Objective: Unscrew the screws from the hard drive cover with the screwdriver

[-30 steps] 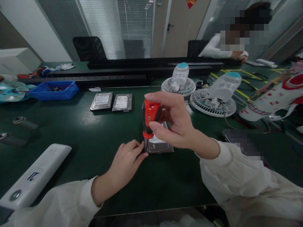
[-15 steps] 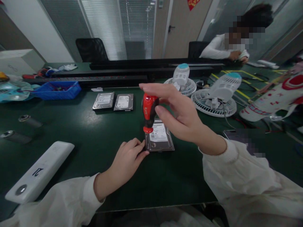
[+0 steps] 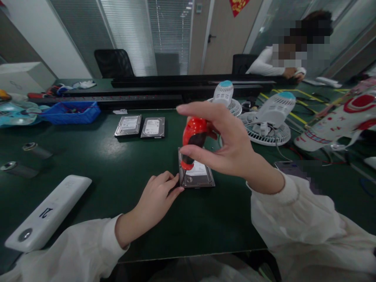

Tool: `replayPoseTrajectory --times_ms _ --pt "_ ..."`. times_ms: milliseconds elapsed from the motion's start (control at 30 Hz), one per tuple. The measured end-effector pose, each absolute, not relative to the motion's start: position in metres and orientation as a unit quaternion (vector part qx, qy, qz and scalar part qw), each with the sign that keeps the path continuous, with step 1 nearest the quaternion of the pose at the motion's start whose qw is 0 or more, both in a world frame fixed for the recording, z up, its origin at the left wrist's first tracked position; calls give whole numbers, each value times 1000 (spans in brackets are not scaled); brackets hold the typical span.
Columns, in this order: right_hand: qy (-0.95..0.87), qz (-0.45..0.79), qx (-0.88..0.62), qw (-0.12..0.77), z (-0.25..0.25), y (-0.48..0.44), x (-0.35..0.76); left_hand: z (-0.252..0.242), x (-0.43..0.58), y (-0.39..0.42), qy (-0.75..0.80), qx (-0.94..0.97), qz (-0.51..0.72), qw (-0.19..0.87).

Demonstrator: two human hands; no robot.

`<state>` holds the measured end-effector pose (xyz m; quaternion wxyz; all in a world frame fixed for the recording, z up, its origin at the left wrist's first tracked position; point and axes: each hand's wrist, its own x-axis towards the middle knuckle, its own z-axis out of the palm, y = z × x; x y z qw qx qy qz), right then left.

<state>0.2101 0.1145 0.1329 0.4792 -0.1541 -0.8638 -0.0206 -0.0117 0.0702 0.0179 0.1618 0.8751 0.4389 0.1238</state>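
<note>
A hard drive (image 3: 202, 179) lies label up on the dark green table in front of me. My left hand (image 3: 160, 196) has its fingers closed against the drive's lower left edge. Above the drive, my right hand (image 3: 223, 139) grips a red and black screwdriver (image 3: 195, 131) between thumb and fingers, with the index finger stretched out over the top of its handle. The screwdriver leans, its handle top to the right and its thin shaft pointing down at the drive's left side. Whether the tip sits in a screw is too small to tell.
Two more hard drives (image 3: 152, 127) lie farther back, near a blue basket (image 3: 73, 113). At left are a white power bank-like case (image 3: 49, 211) and two metal cylinders (image 3: 19, 169). White fans (image 3: 272, 121), a patterned bottle (image 3: 331, 121) and a phone (image 3: 293, 170) stand or lie at right. Someone sits beyond.
The screwdriver has gone from nearly upright to leaning right at its handle. My right thumb has moved left and lower across the handle. My left hand stays at the drive's edge.
</note>
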Motion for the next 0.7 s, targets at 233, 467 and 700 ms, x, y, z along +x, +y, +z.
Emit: replayPoseTrajectory --times_ms 233,467,700 --pt "-905 -4 -141 401 137 111 212 18 -11 71 440 875 123 162" --pt "-868 -33 -161 468 132 113 208 17 -11 71 442 875 125 152" --pt "-870 7 -138 473 128 116 205 18 -10 71 444 874 117 159"
